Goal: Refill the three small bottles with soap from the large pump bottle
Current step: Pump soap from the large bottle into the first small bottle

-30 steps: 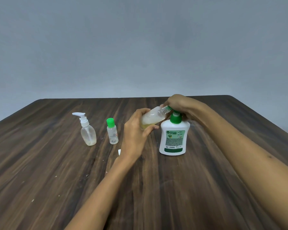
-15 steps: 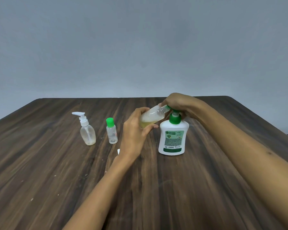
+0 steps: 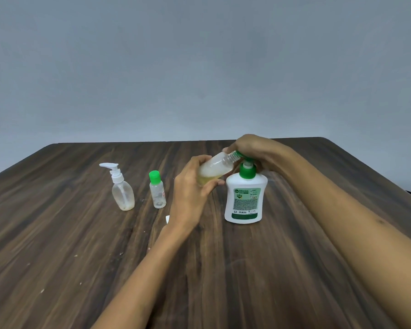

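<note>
Across a dark wood-grain table (image 3: 57,245) under a plain grey wall (image 3: 199,67), the white large pump bottle (image 3: 245,200) stands upright. Your right hand (image 3: 252,148) curls over its green pump head. Just left of it, your left hand (image 3: 191,193) grips a tilted clear small bottle (image 3: 215,168), neck at the nozzle. Farther left stand a green-capped bottle (image 3: 157,193) and a clear pump bottle (image 3: 122,188).

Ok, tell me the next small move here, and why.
Probably press the green pump head down again with the right hand. The left hand holds the tilted clear small bottle with its open neck at the spout, and yellowish soap fills only its lower part.
</note>
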